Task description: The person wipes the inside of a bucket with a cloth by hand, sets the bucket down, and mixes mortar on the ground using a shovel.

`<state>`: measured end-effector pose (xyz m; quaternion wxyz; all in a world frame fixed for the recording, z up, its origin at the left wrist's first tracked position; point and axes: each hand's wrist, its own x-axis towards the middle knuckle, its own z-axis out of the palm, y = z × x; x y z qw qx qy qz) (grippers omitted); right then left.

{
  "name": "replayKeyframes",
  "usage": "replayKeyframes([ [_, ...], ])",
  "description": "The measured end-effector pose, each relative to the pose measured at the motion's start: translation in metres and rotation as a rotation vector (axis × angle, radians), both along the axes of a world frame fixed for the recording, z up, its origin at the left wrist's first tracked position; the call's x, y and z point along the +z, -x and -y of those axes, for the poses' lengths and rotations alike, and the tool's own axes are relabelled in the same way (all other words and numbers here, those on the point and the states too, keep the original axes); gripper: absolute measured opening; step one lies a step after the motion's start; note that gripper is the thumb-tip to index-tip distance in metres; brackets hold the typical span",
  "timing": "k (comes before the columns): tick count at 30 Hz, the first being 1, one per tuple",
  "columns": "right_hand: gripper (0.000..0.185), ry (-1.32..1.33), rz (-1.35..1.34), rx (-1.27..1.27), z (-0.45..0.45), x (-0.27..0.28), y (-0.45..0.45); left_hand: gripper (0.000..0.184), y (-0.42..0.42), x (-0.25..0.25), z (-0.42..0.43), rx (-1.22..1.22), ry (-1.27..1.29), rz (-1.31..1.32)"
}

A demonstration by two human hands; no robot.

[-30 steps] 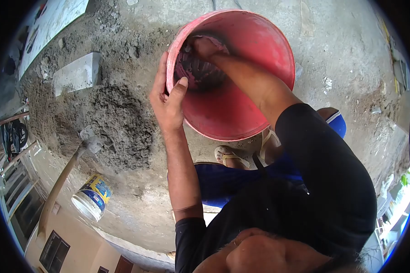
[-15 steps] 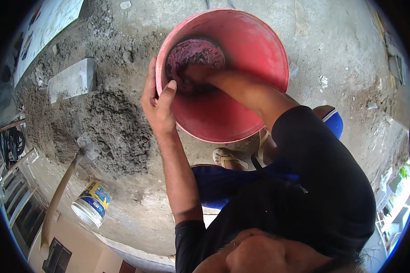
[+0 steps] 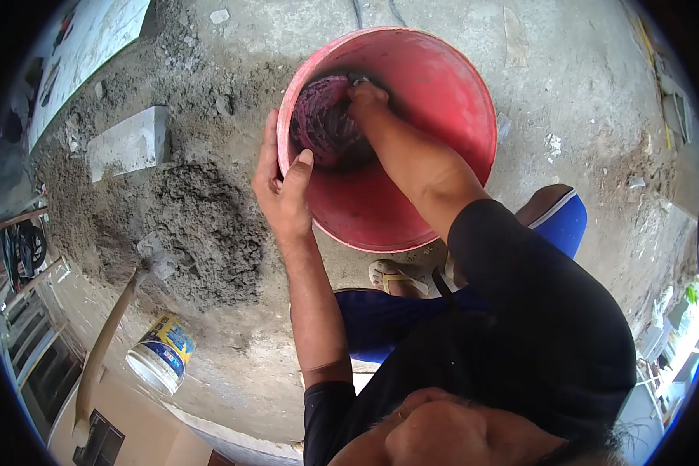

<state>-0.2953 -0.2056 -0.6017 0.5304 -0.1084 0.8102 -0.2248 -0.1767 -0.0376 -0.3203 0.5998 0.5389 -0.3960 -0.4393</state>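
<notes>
A large red bucket [image 3: 435, 93] leans with its mouth toward me. My left hand [image 3: 286, 198] grips its left rim, thumb on the near side and fingers around the outside. My right hand [image 3: 367, 95] reaches deep inside, near the bottom's upper right edge. Its fingers are curled; a small greyish bit shows by them, but what they hold I cannot make out. Dark wet residue with streaky swipe marks covers the bucket's bottom [image 3: 318, 116].
Left of the bucket lies a heap of grey mortar mix [image 3: 210, 233] with a wooden-handled shovel [image 3: 105, 334] at its edge. A pale block [image 3: 130, 144] sits above it. A yellow-and-blue pail [image 3: 163, 353] is tipped over nearby. My sandalled foot [image 3: 396, 278] is below the bucket.
Inside the bucket, my right hand has moved from the middle of the bottom up and right. My left hand keeps its hold on the rim. The whole view has shifted slightly.
</notes>
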Motion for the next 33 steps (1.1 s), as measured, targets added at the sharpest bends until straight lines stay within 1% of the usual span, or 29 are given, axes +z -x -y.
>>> replayKeyframes([
  [2, 0.038, -0.051, -0.236, 0.365, 0.002, -0.006, -0.012, 0.072, 0.001, 0.002, -0.002, -0.014, 0.004, 0.017],
  [3, 0.035, 0.000, -0.270, 0.388, 0.003, -0.004, -0.022, 0.071, 0.003, 0.002, -0.002, -0.032, 0.004, 0.025],
  [6, 0.027, 0.378, -0.096, 0.165, -0.018, 0.016, -0.070, 0.073, 0.010, 0.006, -0.001, -0.032, 0.011, 0.050],
  [7, 0.025, 0.510, -0.023, 0.152, -0.034, 0.022, -0.084, 0.076, 0.012, 0.006, -0.002, -0.023, 0.005, 0.075],
  [8, 0.022, 0.605, 0.018, 0.247, -0.054, 0.029, -0.091, 0.076, 0.012, 0.005, -0.003, -0.024, 0.003, 0.068],
  [9, 0.022, 0.676, -0.004, 0.535, -0.081, 0.042, -0.082, 0.073, 0.007, 0.003, -0.003, -0.020, -0.003, 0.019],
  [10, 0.027, 0.789, 0.035, 0.890, -0.096, 0.025, -0.069, 0.071, 0.002, 0.000, -0.003, -0.014, -0.008, -0.028],
  [12, 0.031, 0.769, -0.089, 1.444, -0.115, -0.001, -0.040, 0.071, -0.006, -0.007, -0.003, 0.003, -0.008, -0.041],
  [13, 0.031, 0.771, -0.093, 1.447, -0.110, 0.012, -0.023, 0.071, -0.007, -0.008, -0.003, 0.017, -0.013, -0.055],
  [15, 0.035, 0.712, -0.289, 1.979, -0.085, 0.064, 0.003, 0.071, -0.003, -0.005, -0.004, 0.021, -0.009, -0.051],
  [16, 0.035, 0.712, -0.293, 1.987, -0.072, 0.081, 0.005, 0.071, -0.001, -0.005, -0.003, 0.019, -0.004, -0.030],
  [18, 0.035, 0.682, -0.560, 2.306, -0.036, 0.097, 0.006, 0.068, 0.006, 0.001, -0.002, 0.023, 0.002, 0.034],
  [20, 0.032, 1.173, -0.773, 2.118, -0.011, 0.089, 0.003, 0.067, 0.010, 0.004, -0.001, 0.023, 0.006, 0.033],
  [21, 0.032, 1.175, -0.772, 2.120, 0.003, 0.083, -0.003, 0.067, 0.013, 0.005, -0.002, 0.019, 0.003, 0.032],
  [23, 0.029, 1.204, -1.047, 2.288, 0.028, 0.072, -0.016, 0.067, 0.016, 0.006, -0.001, 0.015, 0.007, 0.039],
  [24, 0.029, 1.206, -1.040, 2.293, 0.032, 0.063, -0.017, 0.067, 0.017, 0.004, 0.000, 0.006, 0.029, 0.070],
  [26, 0.029, 1.135, -0.975, 2.262, 0.031, 0.045, -0.016, 0.066, 0.018, 0.002, -0.002, -0.004, 0.049, 0.091],
  [27, 0.029, 1.137, -0.972, 2.269, 0.029, 0.050, -0.011, 0.066, 0.018, 0.001, -0.003, 0.003, 0.047, 0.089],
  [29, 0.031, 0.716, -0.798, 2.142, 0.019, 0.069, 0.009, 0.067, 0.017, -0.001, -0.005, -0.004, 0.037, 0.095],
  [30, 0.031, 0.716, -0.802, 2.142, 0.010, 0.069, 0.020, 0.067, 0.017, -0.002, -0.005, -0.003, 0.039, 0.094],
  [32, 0.033, 0.487, -0.767, 1.823, -0.010, 0.057, 0.039, 0.068, 0.017, -0.003, -0.005, 0.009, 0.011, 0.055],
  [33, 0.033, 0.401, -0.715, 1.646, -0.022, 0.039, 0.042, 0.068, 0.017, -0.003, -0.004, 0.011, 0.015, 0.053],
])
